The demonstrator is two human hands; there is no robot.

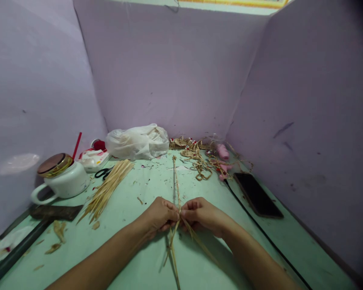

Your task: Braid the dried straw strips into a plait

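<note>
A thin straw braid (176,181) runs straight away from me along the middle of the green tabletop, its knotted tip at the far end. At its near end both hands meet. My left hand (165,215) pinches straw strands between thumb and fingers. Close beside it, my right hand (196,213) is closed in a pinch on strands too. Loose straw strands (174,257) fan out from under the fingertips toward me, some to the left and some to the right. The exact crossing of the strands is partly hidden by the fingers.
To the left lie a bundle of straw strips (110,187), black scissors (101,173), a white mug (71,181) and a hammer (57,212). A plastic bag (139,141), woven straw pieces (189,153) and a pink spool (222,152) sit behind. A phone (258,194) and black cord (260,229) are right.
</note>
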